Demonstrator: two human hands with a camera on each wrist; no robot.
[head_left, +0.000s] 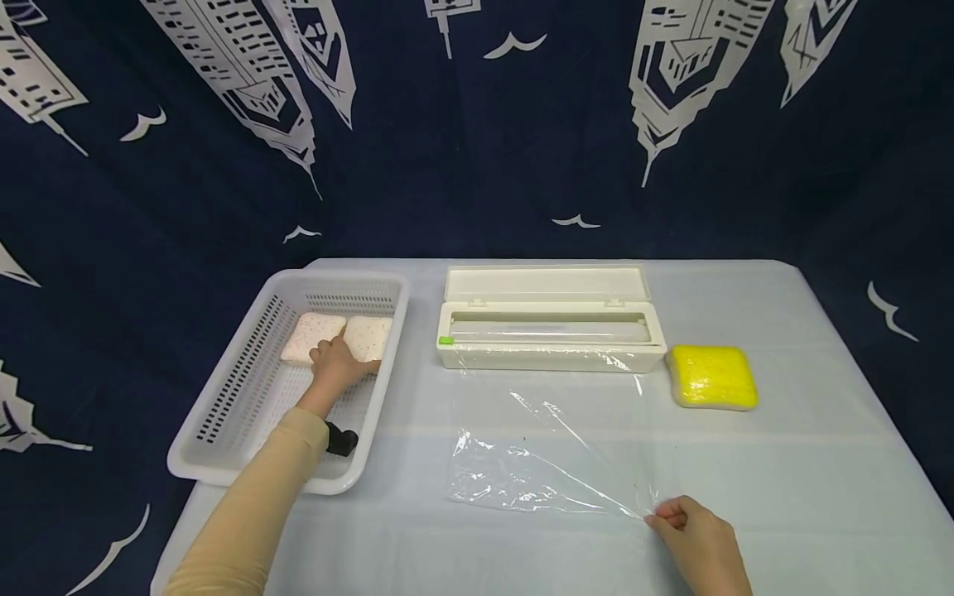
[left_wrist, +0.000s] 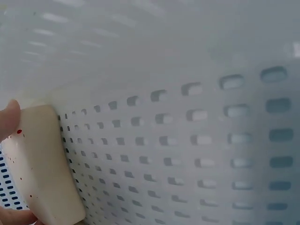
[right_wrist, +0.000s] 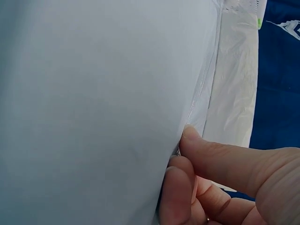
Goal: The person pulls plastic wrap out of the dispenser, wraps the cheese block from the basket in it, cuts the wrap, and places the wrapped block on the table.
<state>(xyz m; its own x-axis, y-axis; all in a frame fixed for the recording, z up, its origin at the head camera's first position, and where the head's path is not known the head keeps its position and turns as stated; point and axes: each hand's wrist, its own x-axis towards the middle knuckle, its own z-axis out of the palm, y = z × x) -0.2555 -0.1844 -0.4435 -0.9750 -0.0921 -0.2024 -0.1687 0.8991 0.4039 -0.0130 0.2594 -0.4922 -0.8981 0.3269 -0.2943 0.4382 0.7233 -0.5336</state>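
While the left hand (head_left: 335, 366) grips one of two white square blocks (head_left: 368, 336) in one white plastic basket (head_left: 240, 377), left, the right hand (head_left: 701, 536) pinches one clear plastic sheet (head_left: 532, 468) by one near corner; room lies right.

Right hand (right_wrist: 222, 164) — pinches edge of clear film (right_wrist: 202, 89)

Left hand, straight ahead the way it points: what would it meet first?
Past the speckled block it grips, the left hand would probably meet the far wall of the white basket, near the right corner; depth is unclear.
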